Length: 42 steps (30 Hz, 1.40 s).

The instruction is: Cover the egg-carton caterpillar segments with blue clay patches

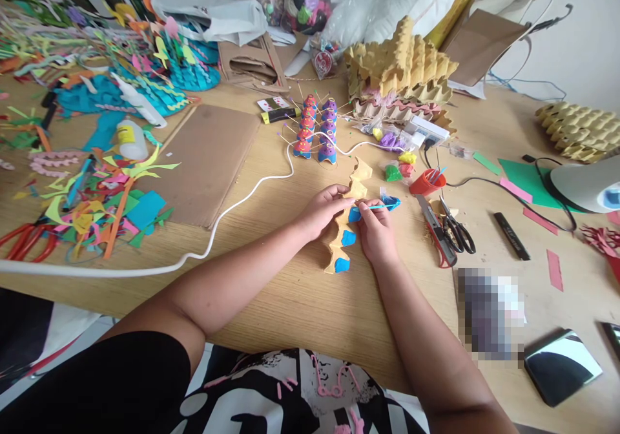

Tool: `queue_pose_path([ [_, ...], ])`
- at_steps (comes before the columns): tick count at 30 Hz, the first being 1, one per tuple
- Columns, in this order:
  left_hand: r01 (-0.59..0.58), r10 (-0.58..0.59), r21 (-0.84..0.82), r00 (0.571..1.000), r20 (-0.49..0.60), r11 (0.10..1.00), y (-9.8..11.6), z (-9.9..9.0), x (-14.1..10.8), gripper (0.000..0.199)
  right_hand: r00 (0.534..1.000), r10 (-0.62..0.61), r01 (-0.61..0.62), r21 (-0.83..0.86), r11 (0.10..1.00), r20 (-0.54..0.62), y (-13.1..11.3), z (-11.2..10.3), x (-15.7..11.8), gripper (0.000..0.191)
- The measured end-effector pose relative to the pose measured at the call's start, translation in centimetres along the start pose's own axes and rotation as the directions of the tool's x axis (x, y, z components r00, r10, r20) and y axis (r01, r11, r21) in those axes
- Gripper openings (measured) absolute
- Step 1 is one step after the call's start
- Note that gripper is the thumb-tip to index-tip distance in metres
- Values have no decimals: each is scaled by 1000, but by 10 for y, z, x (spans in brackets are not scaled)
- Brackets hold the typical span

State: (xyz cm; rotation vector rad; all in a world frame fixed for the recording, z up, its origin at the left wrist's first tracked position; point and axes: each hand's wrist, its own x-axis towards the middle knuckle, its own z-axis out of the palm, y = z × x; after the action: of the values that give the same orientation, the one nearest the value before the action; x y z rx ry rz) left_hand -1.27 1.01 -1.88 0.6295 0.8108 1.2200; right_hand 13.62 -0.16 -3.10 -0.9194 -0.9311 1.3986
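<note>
A yellow egg-carton strip [336,248] lies lengthwise on the table in front of me, with blue patches on the right side of its nearer cups. My left hand [323,212] grips its left edge near the middle. In my right hand [378,232] is a thin blue stick [382,206], pinched between thumb and fingers, its left end at a blue patch on the strip. Blue clay in a small clear bag [391,201] lies just beyond my right hand. Behind the strip stand a red painted carton strip [307,124] and a purple one [328,127], both with blue bases and pins.
A white cable [252,192] crosses the table at left. Cardboard [208,163] and paper scraps lie beyond it. To the right are a red cup [426,182], a utility knife [437,234], black scissors [458,230] and a phone [562,366]. Egg trays [402,66] are stacked behind.
</note>
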Motion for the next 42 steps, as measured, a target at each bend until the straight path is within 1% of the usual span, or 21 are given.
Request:
queue_pose_path([
  [7, 2, -2, 0, 1000, 10, 1000, 0, 0, 0, 52, 1000, 12, -12, -2, 1000, -8, 0, -1, 1, 49],
  [12, 3, -3, -11, 1000, 5, 1000, 1, 1, 0, 54, 998, 52, -53, 48, 997, 29, -4, -1, 0, 52],
  [22, 8, -8, -15, 1000, 14, 1000, 1, 1, 1, 52, 1000, -12, 13, -32, 999, 24, -1, 1, -1, 48],
  [31, -5, 5, 3, 1000, 8, 1000, 0, 0, 1, 52, 1000, -23, 24, -11, 1000, 15, -2, 2, -3, 47],
  [36, -13, 13, 14, 1000, 18, 1000, 1, 0, 0, 48, 1000, 7, -7, 19, 1000, -16, -4, 2, -3, 46],
  [42, -1, 1, 9, 1000, 7, 1000, 2, 1, 0, 46, 996, 59, -53, 99, 994, -62, -6, 4, -3, 51],
])
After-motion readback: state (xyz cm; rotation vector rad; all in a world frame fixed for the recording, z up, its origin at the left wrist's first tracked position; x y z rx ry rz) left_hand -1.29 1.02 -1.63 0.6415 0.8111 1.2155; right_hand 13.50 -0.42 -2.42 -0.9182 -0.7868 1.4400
